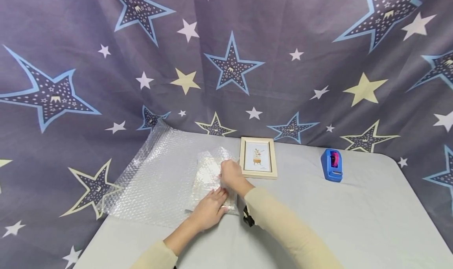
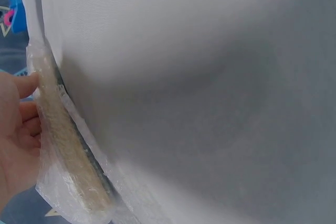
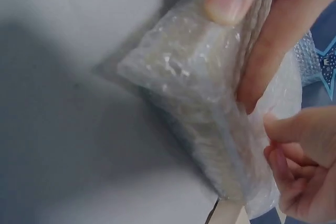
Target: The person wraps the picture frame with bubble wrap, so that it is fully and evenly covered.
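Note:
A flat package wrapped in clear bubble wrap [image 1: 207, 172] lies on the table, something pale gold showing through it. My left hand [image 1: 209, 209] rests on its near part, the fingers fairly straight. In the right wrist view, the left thumb [image 3: 226, 4] presses the wrapped side and a finger lies along the top. My right hand [image 1: 231, 174] is curled over the package's right side. Its thumb and fingertips pinch at the wrap's surface, as the right wrist view shows; the exact bit pinched is hard to make out. The left wrist view has the package edge [image 2: 68, 140] beside the left hand.
A loose sheet of bubble wrap [image 1: 152, 186] spreads left of the package, its far end against the star-patterned curtain [image 1: 247, 9]. A gold picture frame [image 1: 274, 163] lies behind and to the right. Farther right stands a blue tape dispenser [image 1: 329, 170] with a pink core.

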### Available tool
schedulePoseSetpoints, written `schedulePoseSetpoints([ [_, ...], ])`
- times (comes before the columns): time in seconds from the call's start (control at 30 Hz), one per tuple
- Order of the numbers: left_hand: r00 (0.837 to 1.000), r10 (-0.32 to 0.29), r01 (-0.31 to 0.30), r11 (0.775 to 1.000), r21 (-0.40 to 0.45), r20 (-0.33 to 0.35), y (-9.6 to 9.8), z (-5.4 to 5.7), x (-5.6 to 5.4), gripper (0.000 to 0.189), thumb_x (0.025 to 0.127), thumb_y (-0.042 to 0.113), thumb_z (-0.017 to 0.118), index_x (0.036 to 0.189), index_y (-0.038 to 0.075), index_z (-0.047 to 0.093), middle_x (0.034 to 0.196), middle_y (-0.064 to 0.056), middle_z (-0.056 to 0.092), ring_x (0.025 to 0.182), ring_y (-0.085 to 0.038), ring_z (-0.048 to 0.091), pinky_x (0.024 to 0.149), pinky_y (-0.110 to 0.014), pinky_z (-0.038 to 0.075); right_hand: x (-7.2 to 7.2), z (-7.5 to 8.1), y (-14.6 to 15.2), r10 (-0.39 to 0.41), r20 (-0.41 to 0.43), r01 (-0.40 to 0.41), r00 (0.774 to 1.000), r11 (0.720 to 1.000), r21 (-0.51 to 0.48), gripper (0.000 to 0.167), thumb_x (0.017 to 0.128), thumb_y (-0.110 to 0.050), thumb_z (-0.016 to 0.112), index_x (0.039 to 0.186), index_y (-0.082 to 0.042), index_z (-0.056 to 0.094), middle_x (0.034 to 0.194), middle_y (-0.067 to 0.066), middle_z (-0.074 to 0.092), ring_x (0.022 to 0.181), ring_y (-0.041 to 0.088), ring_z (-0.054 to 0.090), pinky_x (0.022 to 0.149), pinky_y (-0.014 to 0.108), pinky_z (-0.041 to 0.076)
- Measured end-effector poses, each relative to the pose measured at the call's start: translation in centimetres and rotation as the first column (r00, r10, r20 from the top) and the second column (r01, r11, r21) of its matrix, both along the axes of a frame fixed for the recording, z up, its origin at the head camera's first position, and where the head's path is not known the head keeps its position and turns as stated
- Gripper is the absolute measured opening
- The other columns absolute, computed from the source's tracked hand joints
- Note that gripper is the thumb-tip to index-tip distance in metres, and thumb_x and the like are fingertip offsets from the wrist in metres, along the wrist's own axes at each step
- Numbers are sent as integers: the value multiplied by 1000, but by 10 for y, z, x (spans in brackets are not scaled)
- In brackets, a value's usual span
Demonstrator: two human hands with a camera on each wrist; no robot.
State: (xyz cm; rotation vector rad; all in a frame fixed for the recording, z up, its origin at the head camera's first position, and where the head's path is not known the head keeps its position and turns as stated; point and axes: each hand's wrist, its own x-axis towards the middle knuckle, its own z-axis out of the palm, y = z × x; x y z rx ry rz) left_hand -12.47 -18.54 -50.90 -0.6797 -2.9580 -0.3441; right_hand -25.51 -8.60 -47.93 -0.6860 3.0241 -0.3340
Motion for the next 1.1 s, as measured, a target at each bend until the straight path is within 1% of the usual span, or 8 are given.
schedulePoseSetpoints([
  [0.2, 1000, -11, 11, 1000, -3, -23, 2, -1, 0, 49, 94, 27, 57, 132, -4, 54, 140, -18, 54, 133, -35, 49, 114, -50, 38, -3, 1, 5, -95, -74, 102, 993, 991, 83, 38, 69, -48, 81, 80, -14, 70, 79, 2, 73, 70, 18, 68, 59, 30, 57],
  [0.33, 1000, -1, 1, 1000, 2, -7, 3, -1, 3, 48, 93, 26, 57, 131, -5, 55, 138, -18, 56, 133, -35, 49, 114, -49, 38, -5, 1, 17, -116, -17, 115, 993, 991, -61, 29, 74, -41, 80, 71, -15, 67, 73, 0, 70, 67, 16, 65, 57, 29, 54],
  [0.43, 1000, 8, -8, 1000, 4, -9, 3, -2, 4, 48, 93, 26, 58, 130, -5, 56, 137, -18, 57, 132, -34, 51, 113, -49, 39, -6, 3, 27, -131, -50, 117, 990, 968, -220, 16, 80, -24, 76, 73, -14, 67, 76, 2, 69, 71, 19, 65, 59, 31, 55],
  [0.5, 1000, 14, -14, 1000, 1, -13, 3, -3, 5, 49, 93, 27, 58, 130, -4, 56, 137, -18, 57, 132, -34, 51, 113, -48, 39, -6, 5, 32, -125, -109, 86, 986, 948, -306, 7, 83, -14, 73, 78, -12, 69, 81, 5, 70, 77, 21, 67, 66, 33, 57],
  [0.6, 1000, 23, -23, 1000, -3, -9, 2, -4, 5, 49, 93, 27, 58, 130, -4, 56, 138, -17, 57, 132, -33, 51, 113, -48, 39, -2, 4, 38, -17, -228, -67, 974, 932, -356, 6, 82, -3, 69, 85, -8, 72, 86, 8, 72, 84, 23, 68, 76, 33, 58],
  [0.8, 1000, 21, -21, 1000, 8, -5, 0, -2, 3, 50, 93, 28, 57, 133, -3, 54, 140, -17, 55, 134, -33, 49, 114, -49, 38, 22, -1, 40, 331, -292, -366, 897, 928, -72, 19, 81, -6, 71, 99, -6, 71, 99, 5, 69, 97, 21, 63, 95, 29, 53],
  [0.9, 1000, 18, -18, 1000, 11, -11, 0, -2, 1, 50, 93, 27, 57, 134, -3, 53, 140, -17, 54, 135, -33, 48, 114, -49, 37, 27, -7, 39, 394, -292, -396, 871, 917, 56, 26, 75, -13, 77, 100, -8, 70, 101, 3, 67, 96, 18, 59, 94, 28, 51],
  [1.1, 1000, 16, -16, 1000, 3, -8, 2, -2, -2, 51, 94, 29, 56, 134, -3, 53, 141, -16, 54, 135, -31, 48, 115, -48, 37, 26, -19, 41, 417, -286, -400, 863, 909, 119, 22, 76, -11, 73, 98, -9, 69, 99, 2, 64, 94, 16, 57, 90, 26, 52],
])
